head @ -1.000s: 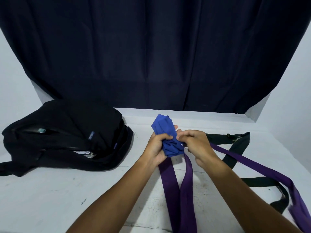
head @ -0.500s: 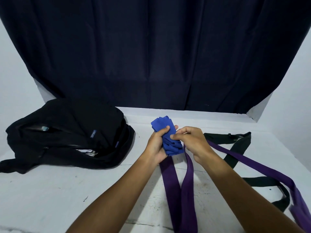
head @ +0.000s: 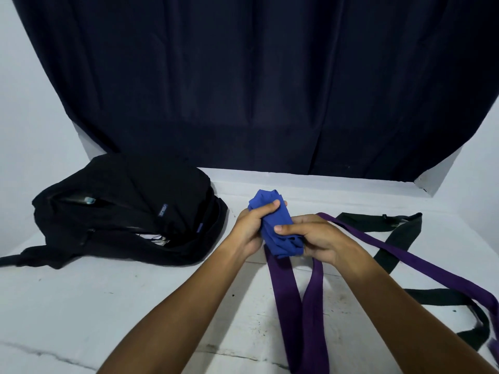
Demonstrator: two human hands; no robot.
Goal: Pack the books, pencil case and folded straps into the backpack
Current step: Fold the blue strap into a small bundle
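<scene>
Folding is only partly done: we clamp both hands' fingers (head: 270,207) on the blue strap (head: 278,233) bundle between them, purple strap (head: 302,314) and black strap (head: 399,236) loose beyond, backpack (head: 129,209) left.

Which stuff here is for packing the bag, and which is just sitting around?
For the packing:
blue strap, folded, held by left hand and right hand
purple strap
black strap
backpack

Just there:
dark curtain
white table
</scene>
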